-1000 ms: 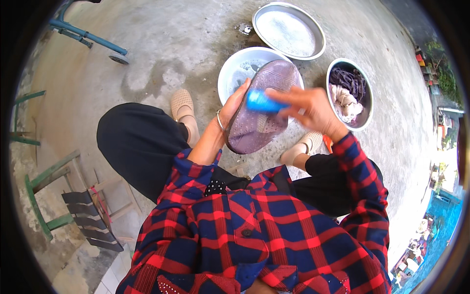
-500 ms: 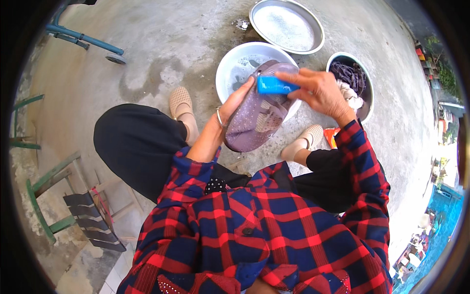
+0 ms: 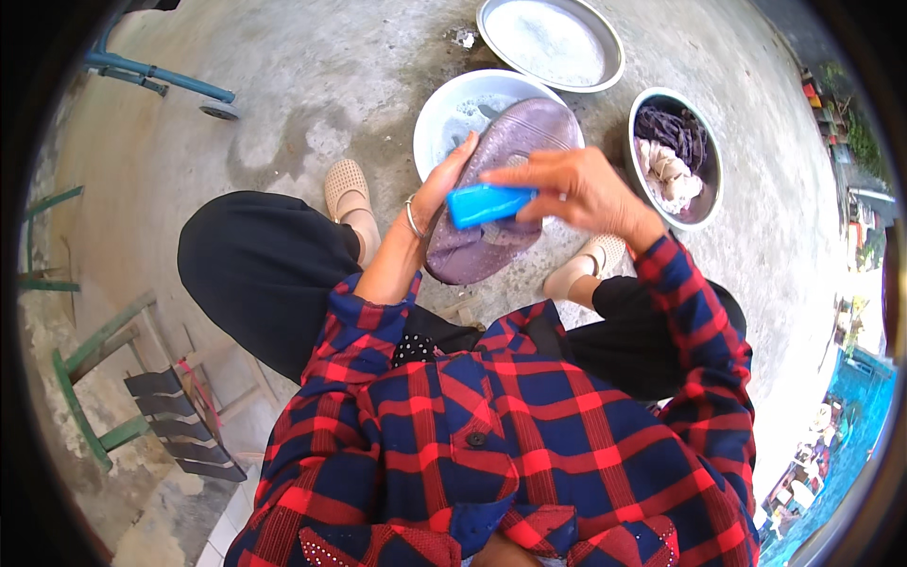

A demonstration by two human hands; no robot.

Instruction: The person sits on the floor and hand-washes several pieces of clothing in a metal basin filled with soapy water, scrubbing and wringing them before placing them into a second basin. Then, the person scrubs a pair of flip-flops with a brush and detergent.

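Over a white basin (image 3: 427, 121) of sudsy water, a purplish, dotted fabric cap (image 3: 534, 128) is held tilted. My left hand (image 3: 442, 181) grips its left edge, with the fingers partly hidden behind the fabric. In my right hand (image 3: 590, 194) is a blue scrubbing brush (image 3: 487, 204), pressed against the middle of the cap. The index finger lies along the brush's top and the other fingers curl around its right end. Its bristles are hidden from this view.
A metal basin (image 3: 612, 59) of foamy water stands beyond the white one. On the right, a bowl (image 3: 701, 215) holds dark cloth (image 3: 673, 132) and pale cloth (image 3: 666, 175). At left are a green chair frame (image 3: 85, 430) and a blue metal frame (image 3: 161, 71) with a wheel.
The brush has moved left and down across the cap with my right hand. The cap has turned, now showing more of its smooth far end. My left hand still holds its edge.
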